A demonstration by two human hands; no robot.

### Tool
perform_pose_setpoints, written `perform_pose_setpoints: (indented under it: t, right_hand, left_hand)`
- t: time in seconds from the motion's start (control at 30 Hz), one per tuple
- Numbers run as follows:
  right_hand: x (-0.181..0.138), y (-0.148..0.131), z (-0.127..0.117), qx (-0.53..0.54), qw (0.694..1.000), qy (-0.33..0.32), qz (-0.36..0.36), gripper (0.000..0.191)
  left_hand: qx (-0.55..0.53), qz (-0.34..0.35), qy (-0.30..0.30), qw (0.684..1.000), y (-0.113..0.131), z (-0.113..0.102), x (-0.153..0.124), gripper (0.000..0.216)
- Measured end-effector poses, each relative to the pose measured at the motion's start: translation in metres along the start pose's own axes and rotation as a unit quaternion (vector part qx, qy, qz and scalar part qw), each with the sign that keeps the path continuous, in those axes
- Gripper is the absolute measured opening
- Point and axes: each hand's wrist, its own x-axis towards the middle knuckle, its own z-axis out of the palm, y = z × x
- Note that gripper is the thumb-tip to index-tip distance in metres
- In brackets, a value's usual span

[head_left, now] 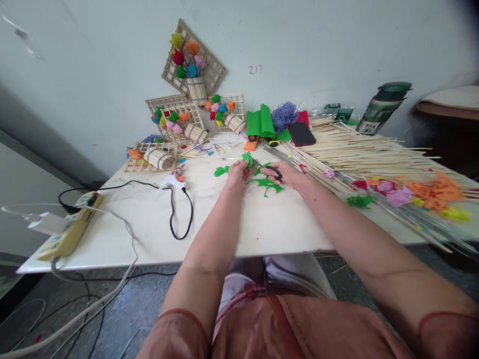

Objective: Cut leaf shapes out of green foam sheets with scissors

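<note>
Scissors (276,170) are resting in the right hand (287,173), whose grip is wrapping their black handle, while the left hand (238,173), just left of the scissors, is pinching a green piece (247,158) close to their blades. Green scraps (266,184) are lying on the tabletop (224,232) on the near side of the scissors, and rounded green shapes (220,171) are lying to their left. Beyond the scissors, a green roll (261,122) is lying near a dark phone (301,133).
</note>
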Motion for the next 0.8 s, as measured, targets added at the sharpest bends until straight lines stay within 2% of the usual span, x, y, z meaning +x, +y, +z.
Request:
perform_pose_setpoints:
  t: [0.47,0.8]
  right_hand:
    - [-0.0024,-0.0031,0.0023,-0.002,1.0,-0.001,0.003,0.032]
    - [-0.0016,0.0002,0.0005,0.016,1.0,-0.011,0.0,0.026]
  left_hand:
    - [-0.023,0.004,0.011,1.0,-0.0003,-0.0012,0.002,0.019]
    - [-0.006,0.001,0.012,1.0,-0.0009,-0.0006,0.0024,0.018]
